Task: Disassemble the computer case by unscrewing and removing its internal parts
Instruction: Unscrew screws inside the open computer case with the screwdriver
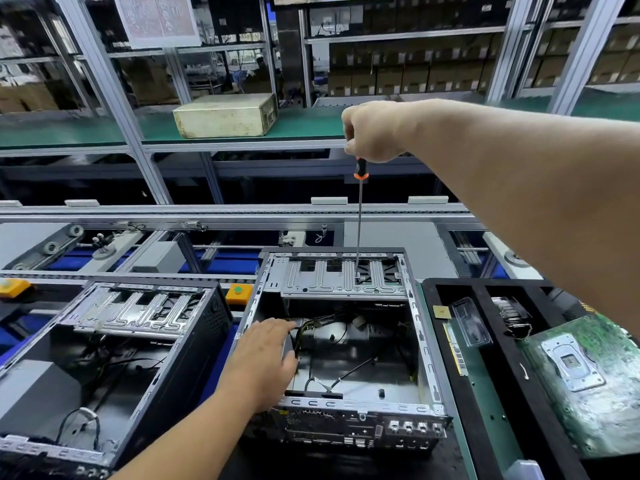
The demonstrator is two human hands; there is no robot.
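An open computer case [420,327] lies on the bench in front of me, with loose black cables inside. Its silver drive bracket [332,280] spans the far end. My right hand [372,131] grips the black and orange handle of a long screwdriver [359,220], held upright high above the case. The screwdriver tip reaches down to the bracket's right part. My left hand [265,355] rests with straight fingers on the case's left wall and on a dark part inside it.
A second open case [194,344] stands to the left. On the right, a black tray [481,344] holds a green motherboard [595,382], a memory stick, a clear plastic cover and a small chip. A conveyor line runs behind; a beige box [225,116] sits on the green shelf.
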